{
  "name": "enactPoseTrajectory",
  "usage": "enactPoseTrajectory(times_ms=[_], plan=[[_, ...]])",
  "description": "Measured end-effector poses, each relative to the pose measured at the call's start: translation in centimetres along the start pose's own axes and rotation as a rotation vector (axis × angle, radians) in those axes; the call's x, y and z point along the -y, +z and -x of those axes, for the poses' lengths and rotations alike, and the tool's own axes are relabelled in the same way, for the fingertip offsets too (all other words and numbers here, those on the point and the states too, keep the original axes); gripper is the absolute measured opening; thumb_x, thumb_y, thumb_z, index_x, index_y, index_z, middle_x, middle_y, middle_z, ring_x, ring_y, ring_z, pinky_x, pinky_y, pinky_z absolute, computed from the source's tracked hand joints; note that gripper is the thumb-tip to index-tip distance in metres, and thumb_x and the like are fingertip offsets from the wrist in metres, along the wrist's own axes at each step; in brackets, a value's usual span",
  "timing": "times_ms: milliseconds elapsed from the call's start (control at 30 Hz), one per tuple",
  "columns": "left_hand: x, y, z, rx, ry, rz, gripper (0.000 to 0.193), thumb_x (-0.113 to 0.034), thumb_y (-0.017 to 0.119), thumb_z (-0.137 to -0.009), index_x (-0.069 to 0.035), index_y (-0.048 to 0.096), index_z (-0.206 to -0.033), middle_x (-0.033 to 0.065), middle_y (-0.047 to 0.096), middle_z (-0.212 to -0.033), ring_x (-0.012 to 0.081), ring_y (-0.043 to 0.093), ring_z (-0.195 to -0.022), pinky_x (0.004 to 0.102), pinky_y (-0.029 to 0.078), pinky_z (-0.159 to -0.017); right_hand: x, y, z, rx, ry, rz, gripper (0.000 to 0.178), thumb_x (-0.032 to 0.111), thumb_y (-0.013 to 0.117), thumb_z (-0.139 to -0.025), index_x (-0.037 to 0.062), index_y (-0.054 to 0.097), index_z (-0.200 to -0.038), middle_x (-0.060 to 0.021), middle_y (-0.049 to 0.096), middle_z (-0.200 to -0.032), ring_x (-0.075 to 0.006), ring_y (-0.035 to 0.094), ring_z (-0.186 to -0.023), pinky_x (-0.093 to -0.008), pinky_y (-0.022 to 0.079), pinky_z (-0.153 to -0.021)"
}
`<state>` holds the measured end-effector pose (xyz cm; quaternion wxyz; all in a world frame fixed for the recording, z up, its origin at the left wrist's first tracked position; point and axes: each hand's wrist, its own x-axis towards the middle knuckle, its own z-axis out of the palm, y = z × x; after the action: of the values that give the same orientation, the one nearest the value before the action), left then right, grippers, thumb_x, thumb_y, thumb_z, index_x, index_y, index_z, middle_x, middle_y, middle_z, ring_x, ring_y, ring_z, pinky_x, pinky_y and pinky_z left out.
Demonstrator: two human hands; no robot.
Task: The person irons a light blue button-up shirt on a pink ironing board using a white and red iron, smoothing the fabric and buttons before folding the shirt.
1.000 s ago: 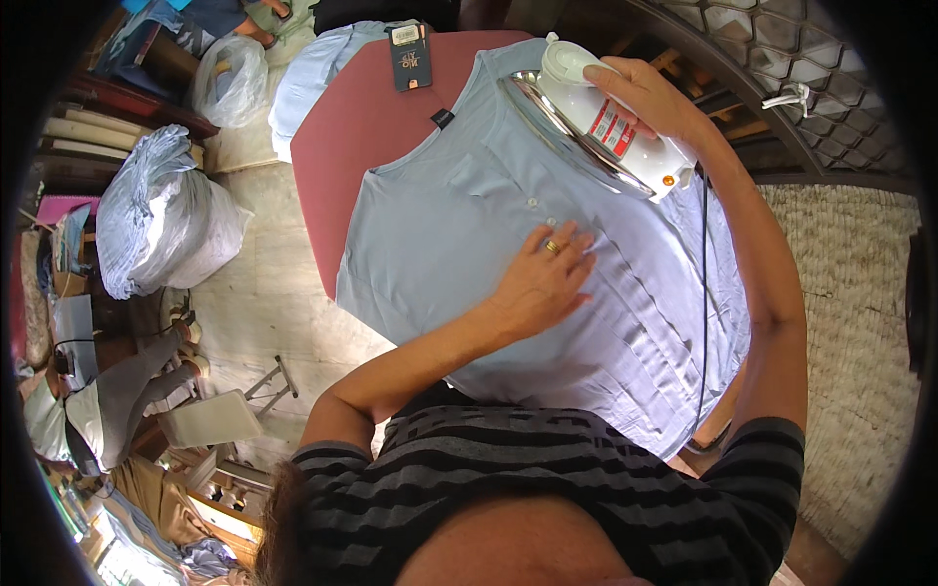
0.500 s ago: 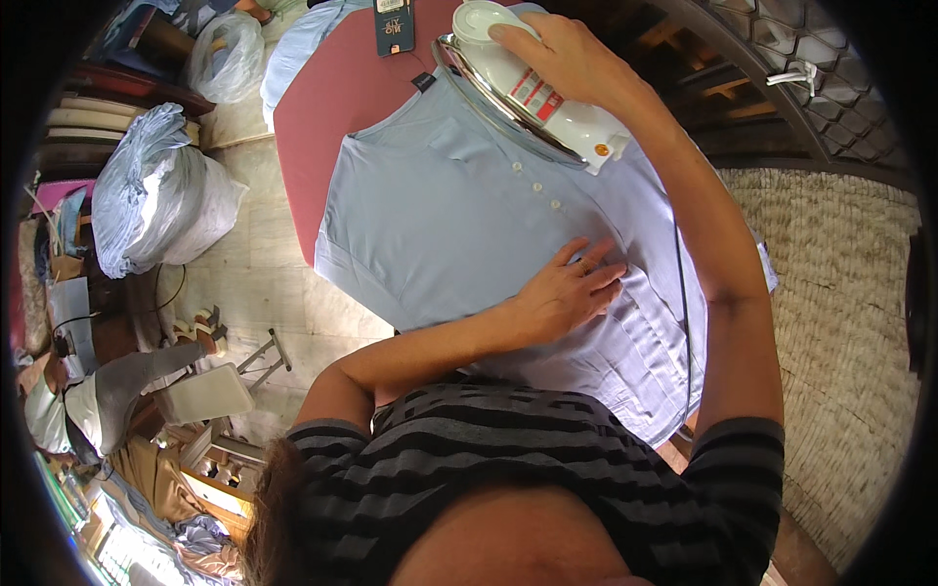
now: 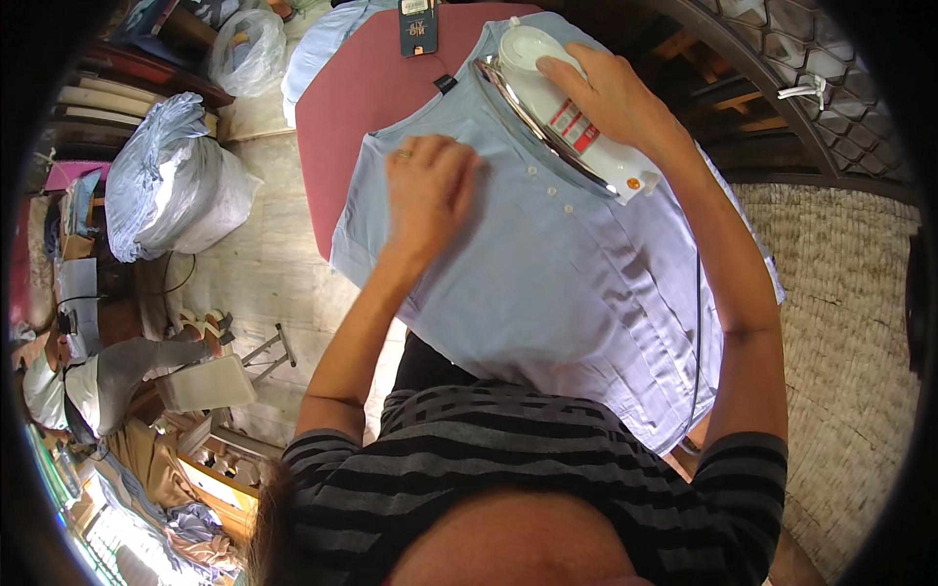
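A light blue shirt (image 3: 498,264) with a short row of white buttons lies spread on a maroon ironing board (image 3: 337,127). My right hand (image 3: 611,103) grips a white iron (image 3: 562,107) with a chrome edge over the shirt's upper right part. Whether the iron's sole touches the cloth, I cannot tell. My left hand (image 3: 427,190) is over the upper left of the shirt, slightly blurred, its fingers curled down and their tips hidden. A dark tag (image 3: 418,27) lies on the board beyond the neckline. The iron's cord (image 3: 698,342) runs down along the shirt's right side.
Left on the floor stand a bulging plastic bag of clothes (image 3: 171,186) and a clear bag (image 3: 247,54). A person in grey trousers (image 3: 132,376) is near a pale stool (image 3: 210,384). A dark metal grille (image 3: 831,59) stands at the far right, a woven mat (image 3: 840,322) below it.
My left hand has moved from the shirt's middle up and left toward the shoulder, its fingers now curled. The iron stays in my right hand; the whole view has shifted slightly.
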<state>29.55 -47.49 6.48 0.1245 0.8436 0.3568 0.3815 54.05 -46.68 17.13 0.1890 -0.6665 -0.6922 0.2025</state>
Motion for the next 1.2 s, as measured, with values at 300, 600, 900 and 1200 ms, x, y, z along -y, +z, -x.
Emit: enactPoseTrajectory(times_ms=[300, 600, 900, 1200], plan=[[2.9, 1.6, -1.4, 0.07, -0.191, -0.061, 0.016, -0.02, 0.074, -0.082, -0.008, 0.07, -0.094, 0.0068, 0.064, -0.093, 0.028, 0.058, -0.09, 0.0425, 0.041, -0.079, 0.4, 0.2, -0.7, 0.016, 0.047, -0.004, 0.052, 0.045, 0.052, -0.097, -0.0053, 0.063, -0.093, -0.0263, 0.066, -0.083, -0.0385, 0.064, -0.074, -0.0453, 0.049, -0.07], [3.3, 1.2, -3.1, 0.149, -0.243, 0.074, 0.019, -0.013, 0.074, -0.079, -0.005, 0.066, -0.094, 0.0077, 0.065, -0.081, 0.0236, 0.059, -0.072, 0.0374, 0.046, -0.068, -1.4, -0.8, 0.2, 0.081, -0.052, -0.007, 0.045, 0.041, 0.054, -0.098, -0.0029, 0.06, -0.092, -0.0224, 0.061, -0.073, -0.0315, 0.055, -0.062, -0.0414, 0.045, -0.063], [4.6, 0.8, -2.9, 0.1, -0.338, 0.394, 0.013, -0.007, 0.069, -0.083, -0.002, 0.062, -0.093, 0.0093, 0.068, -0.083, 0.0191, 0.063, -0.073, 0.0313, 0.047, -0.066, -3.6, -3.5, -0.3, 0.24, -0.271, -0.051, 0.035, 0.032, 0.058, -0.097, -0.0008, 0.058, -0.087, -0.0177, 0.055, -0.065, -0.023, 0.05, -0.054, -0.0356, 0.042, -0.056], [3.9, 1.4, -3.2, -0.036, -0.444, 0.346, 0.015, -0.007, 0.072, -0.081, -0.003, 0.058, -0.087, 0.0088, 0.065, -0.072, 0.0195, 0.061, -0.06, 0.0323, 0.046, -0.059, -3.4, -4.3, -2.2, 0.378, -0.434, -0.022, 0.033, 0.028, 0.061, -0.094, -0.0012, 0.056, -0.08, -0.0167, 0.052, -0.06, -0.0235, 0.05, -0.05, -0.0335, 0.041, -0.054]])
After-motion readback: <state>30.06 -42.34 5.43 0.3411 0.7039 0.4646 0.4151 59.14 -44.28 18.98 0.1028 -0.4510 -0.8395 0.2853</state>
